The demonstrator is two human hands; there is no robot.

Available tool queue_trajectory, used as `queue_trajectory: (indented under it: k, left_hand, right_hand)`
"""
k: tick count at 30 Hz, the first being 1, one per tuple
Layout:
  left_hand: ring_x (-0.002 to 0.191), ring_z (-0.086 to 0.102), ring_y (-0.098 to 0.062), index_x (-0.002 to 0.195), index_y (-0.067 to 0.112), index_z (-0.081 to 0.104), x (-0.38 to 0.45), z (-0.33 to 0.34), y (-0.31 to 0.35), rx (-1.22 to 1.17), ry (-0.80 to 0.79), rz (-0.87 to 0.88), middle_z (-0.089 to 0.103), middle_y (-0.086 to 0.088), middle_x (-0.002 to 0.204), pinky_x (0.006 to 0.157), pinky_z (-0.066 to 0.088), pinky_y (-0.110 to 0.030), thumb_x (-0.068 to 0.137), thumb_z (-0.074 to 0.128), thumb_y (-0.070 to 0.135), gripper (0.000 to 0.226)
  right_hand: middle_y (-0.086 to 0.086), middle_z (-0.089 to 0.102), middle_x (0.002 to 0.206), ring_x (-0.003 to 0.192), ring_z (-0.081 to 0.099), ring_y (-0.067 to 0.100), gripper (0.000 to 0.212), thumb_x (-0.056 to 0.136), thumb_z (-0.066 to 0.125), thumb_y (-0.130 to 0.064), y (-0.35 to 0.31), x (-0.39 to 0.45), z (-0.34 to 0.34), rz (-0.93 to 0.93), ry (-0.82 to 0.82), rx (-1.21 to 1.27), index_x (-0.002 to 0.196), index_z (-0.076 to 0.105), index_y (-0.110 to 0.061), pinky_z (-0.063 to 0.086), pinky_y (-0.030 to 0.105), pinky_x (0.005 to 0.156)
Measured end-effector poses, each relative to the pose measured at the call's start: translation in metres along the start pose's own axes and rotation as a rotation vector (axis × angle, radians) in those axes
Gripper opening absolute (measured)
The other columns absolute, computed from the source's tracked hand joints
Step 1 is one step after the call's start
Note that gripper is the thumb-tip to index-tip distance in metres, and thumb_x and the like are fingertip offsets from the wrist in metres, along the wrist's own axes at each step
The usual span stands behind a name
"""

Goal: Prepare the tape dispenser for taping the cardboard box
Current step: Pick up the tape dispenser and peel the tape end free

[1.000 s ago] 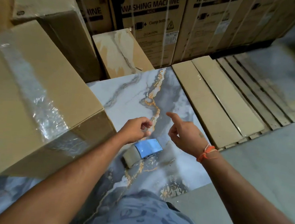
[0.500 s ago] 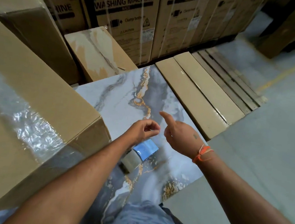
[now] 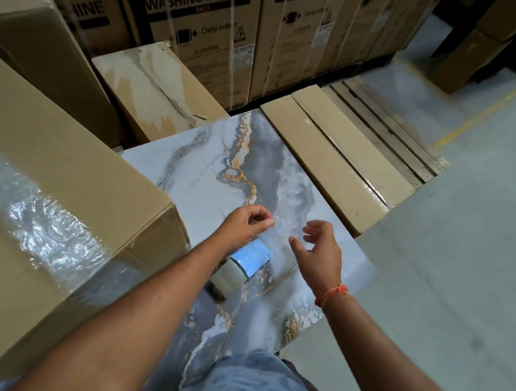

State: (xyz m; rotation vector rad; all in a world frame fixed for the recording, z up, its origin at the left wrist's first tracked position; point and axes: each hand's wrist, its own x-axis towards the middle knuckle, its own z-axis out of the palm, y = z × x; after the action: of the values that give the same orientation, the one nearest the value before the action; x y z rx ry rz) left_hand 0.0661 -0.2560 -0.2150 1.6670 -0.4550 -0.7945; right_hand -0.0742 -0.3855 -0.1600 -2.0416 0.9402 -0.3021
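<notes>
A tape dispenser [image 3: 249,260] with a blue plate and a roll of pale tape [image 3: 227,278] lies on the marble-patterned slab [image 3: 202,171], just under my left wrist. My left hand [image 3: 244,225] hovers above it, with thumb and fingers pinched on a thin clear tape end that glints at the fingertips. My right hand [image 3: 320,250] is a short gap to the right, fingers apart and curled, holding nothing. The large cardboard box [image 3: 64,178] with shiny clear tape across its top stands to the left, touching the slab.
A stained smaller box [image 3: 156,93] and washing machine cartons [image 3: 202,28] stand behind the slab. Flat taped cartons [image 3: 331,158] on a wooden pallet [image 3: 390,129] lie to the right. Grey concrete floor [image 3: 464,244] stretches further right.
My right hand has dropped its pointing finger and spread its fingers, drifting slightly right of my left hand. My left hand stays pinched above the dispenser.
</notes>
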Motion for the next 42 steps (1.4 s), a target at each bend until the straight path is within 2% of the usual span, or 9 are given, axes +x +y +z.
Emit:
queue_trajectory:
  k: [3, 7, 13, 23, 27, 31, 35, 39, 42]
  left_hand:
    - [0.081, 0.058, -0.008, 0.097, 0.012, 0.071, -0.001, -0.001, 0.000, 0.008, -0.010, -0.020, 0.067, 0.004, 0.086, 0.082, 0.049, -0.027, 0.094, 0.071, 0.023, 0.012]
    - [0.082, 0.057, -0.011, 0.101, 0.007, 0.070, -0.004, -0.001, 0.003, 0.005, -0.018, -0.036, 0.066, 0.000, 0.088, 0.082, 0.051, -0.030, 0.095, 0.070, 0.022, 0.016]
    - [0.082, 0.057, -0.012, 0.095, 0.013, 0.072, -0.004, -0.002, 0.006, 0.004, -0.010, -0.056, 0.066, 0.002, 0.086, 0.082, 0.050, -0.032, 0.090, 0.071, 0.033, 0.021]
    - [0.079, 0.060, -0.012, 0.093, 0.018, 0.074, -0.007, -0.001, 0.013, 0.095, 0.035, -0.089, 0.070, 0.006, 0.084, 0.082, 0.053, -0.035, 0.092, 0.071, 0.032, 0.014]
    - [0.085, 0.066, -0.007, 0.096, 0.026, 0.079, -0.013, -0.003, 0.019, 0.162, 0.111, -0.063, 0.078, 0.013, 0.091, 0.082, 0.053, -0.022, 0.093, 0.072, 0.028, 0.008]
    - [0.062, 0.053, 0.000, 0.112, 0.029, 0.072, -0.021, -0.006, 0.021, 0.189, 0.126, 0.029, 0.077, 0.007, 0.098, 0.078, 0.054, -0.020, 0.087, 0.078, 0.018, 0.028]
    - [0.068, 0.058, -0.010, 0.112, 0.034, 0.067, -0.027, -0.012, 0.022, 0.295, 0.112, 0.138, 0.076, 0.008, 0.100, 0.076, 0.054, -0.019, 0.083, 0.081, 0.015, 0.037]
    - [0.077, 0.064, -0.016, 0.108, 0.036, 0.070, -0.025, -0.014, 0.018, 0.407, 0.062, 0.168, 0.076, 0.011, 0.099, 0.086, 0.059, -0.034, 0.081, 0.082, 0.015, 0.036]
    - [0.076, 0.064, -0.012, 0.111, 0.037, 0.070, -0.024, -0.012, 0.019, 0.438, 0.063, 0.202, 0.075, 0.013, 0.096, 0.087, 0.059, -0.036, 0.081, 0.082, 0.016, 0.040]
  right_hand:
    - [-0.005, 0.069, 0.108, 0.096, 0.066, 0.009, 0.040, 0.084, 0.078, -0.023, 0.008, -0.006, 0.010, 0.030, 0.000, 0.116, 0.113, 0.051, -0.018, 0.057, 0.026, 0.074]
    - [-0.007, 0.073, 0.096, 0.086, 0.068, -0.001, 0.028, 0.085, 0.076, -0.017, 0.005, -0.005, 0.018, 0.002, 0.059, 0.205, 0.102, 0.053, -0.018, 0.050, 0.011, 0.064]
    - [-0.005, 0.069, 0.078, 0.072, 0.063, 0.004, 0.012, 0.084, 0.074, -0.013, 0.007, -0.002, 0.021, -0.042, 0.097, 0.209, 0.084, 0.063, -0.020, 0.050, 0.014, 0.066]
    - [-0.007, 0.075, 0.086, 0.077, 0.066, 0.000, 0.014, 0.086, 0.073, -0.016, 0.008, 0.000, 0.023, -0.018, 0.055, 0.189, 0.098, 0.077, -0.019, 0.048, 0.007, 0.069]
    - [-0.006, 0.076, 0.085, 0.074, 0.065, 0.000, 0.013, 0.086, 0.073, -0.016, 0.006, 0.000, 0.024, -0.008, 0.045, 0.194, 0.097, 0.077, -0.020, 0.048, 0.006, 0.069]
    - [-0.006, 0.076, 0.084, 0.072, 0.065, 0.000, 0.012, 0.085, 0.074, -0.016, 0.003, -0.001, 0.025, -0.012, 0.050, 0.197, 0.096, 0.078, -0.020, 0.051, 0.013, 0.070]
    - [-0.006, 0.075, 0.082, 0.072, 0.064, -0.002, 0.012, 0.085, 0.074, -0.016, 0.003, -0.002, 0.024, -0.004, 0.061, 0.191, 0.096, 0.078, -0.019, 0.048, 0.007, 0.067]
    - [-0.006, 0.075, 0.082, 0.071, 0.063, -0.003, 0.012, 0.086, 0.074, -0.016, 0.003, -0.003, 0.023, -0.001, 0.065, 0.185, 0.096, 0.079, -0.019, 0.046, 0.002, 0.065]
    - [-0.006, 0.074, 0.082, 0.070, 0.063, -0.004, 0.012, 0.086, 0.074, -0.015, 0.002, -0.004, 0.021, -0.002, 0.065, 0.181, 0.096, 0.079, -0.018, 0.046, 0.002, 0.065]
